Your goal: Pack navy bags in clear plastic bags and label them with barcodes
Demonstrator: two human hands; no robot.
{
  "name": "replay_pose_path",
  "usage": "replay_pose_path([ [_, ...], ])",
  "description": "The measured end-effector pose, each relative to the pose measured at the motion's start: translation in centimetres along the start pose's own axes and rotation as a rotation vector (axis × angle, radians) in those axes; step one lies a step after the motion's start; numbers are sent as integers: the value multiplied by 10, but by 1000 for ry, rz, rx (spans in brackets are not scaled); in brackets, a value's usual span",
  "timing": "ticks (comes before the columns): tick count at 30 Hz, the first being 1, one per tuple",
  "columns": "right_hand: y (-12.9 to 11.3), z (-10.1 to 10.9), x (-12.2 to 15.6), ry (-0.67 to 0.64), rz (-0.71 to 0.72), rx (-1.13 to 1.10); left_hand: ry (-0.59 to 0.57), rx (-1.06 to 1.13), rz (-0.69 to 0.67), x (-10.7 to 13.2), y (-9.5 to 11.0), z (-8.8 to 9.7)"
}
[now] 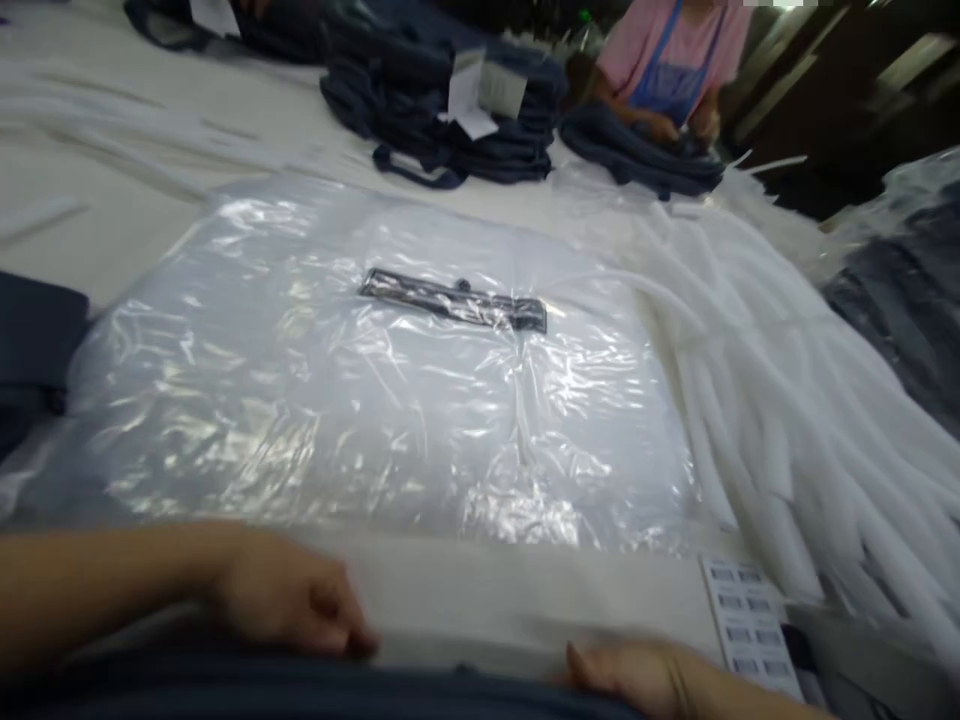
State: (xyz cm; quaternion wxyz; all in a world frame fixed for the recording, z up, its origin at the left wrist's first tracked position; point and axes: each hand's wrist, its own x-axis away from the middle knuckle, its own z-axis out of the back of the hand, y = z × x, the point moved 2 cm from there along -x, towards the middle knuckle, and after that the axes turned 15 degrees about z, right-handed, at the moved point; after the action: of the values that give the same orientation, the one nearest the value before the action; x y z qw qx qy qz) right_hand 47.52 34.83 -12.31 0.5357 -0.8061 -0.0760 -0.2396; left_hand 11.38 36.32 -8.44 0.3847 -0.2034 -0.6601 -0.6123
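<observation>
A stack of clear plastic bags [375,400] lies flat in the middle of the white table [112,200], with a dark printed strip [454,298] on top. At the near edge, my left hand [289,598] and my right hand [645,675] rest on a dark blue garment [300,690] at the bottom of the view. Both hands have curled fingers pressing on the cloth; the picture is blurred.
White foam or paper strips [787,400] fan out at the right. A barcode sticker sheet [750,625] lies near my right hand. Stacks of dark blue garments [450,110] sit at the back. A co-worker in a pink top [671,60] handles dark cloth there.
</observation>
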Motion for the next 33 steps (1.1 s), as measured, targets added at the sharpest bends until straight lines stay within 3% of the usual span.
replay_pose_path([
  [3, -14, -8, 5, 21, -112, -212, 72, 150, 200, 36, -3, 15],
  [6, -35, -5, 7, 59, -155, 84, 210, -64, 333, 79, -12, 12],
  [9, -56, -3, 14, 55, -158, 407, 382, -229, 371, 107, -25, -15],
  [13, -77, -14, 33, 236, -83, 532, 673, -300, 393, 96, -37, -45],
  [16, -82, -36, 43, 490, -50, 789, 774, -324, 380, 78, -36, -49],
  [18, -77, -56, 40, 626, -12, 1061, 794, -322, 344, 72, -34, -48],
  [22, -51, -78, 24, 697, 25, 1396, 848, -299, 232, 79, -30, -48],
  [25, -46, -85, 23, 843, 255, 1555, 1004, -412, 73, 94, -12, -61],
  [26, -47, -92, 23, 838, 367, 1608, 1025, -479, -3, 98, -3, -70],
  [28, -50, -111, 21, 649, 536, 1671, 933, -581, -147, 101, 12, -93],
  [31, -49, -144, 12, 293, 575, 1624, 692, -515, -263, 101, 20, -126],
  [33, -50, -157, 9, 262, 629, 1613, 644, -387, -292, 102, 20, -134],
])
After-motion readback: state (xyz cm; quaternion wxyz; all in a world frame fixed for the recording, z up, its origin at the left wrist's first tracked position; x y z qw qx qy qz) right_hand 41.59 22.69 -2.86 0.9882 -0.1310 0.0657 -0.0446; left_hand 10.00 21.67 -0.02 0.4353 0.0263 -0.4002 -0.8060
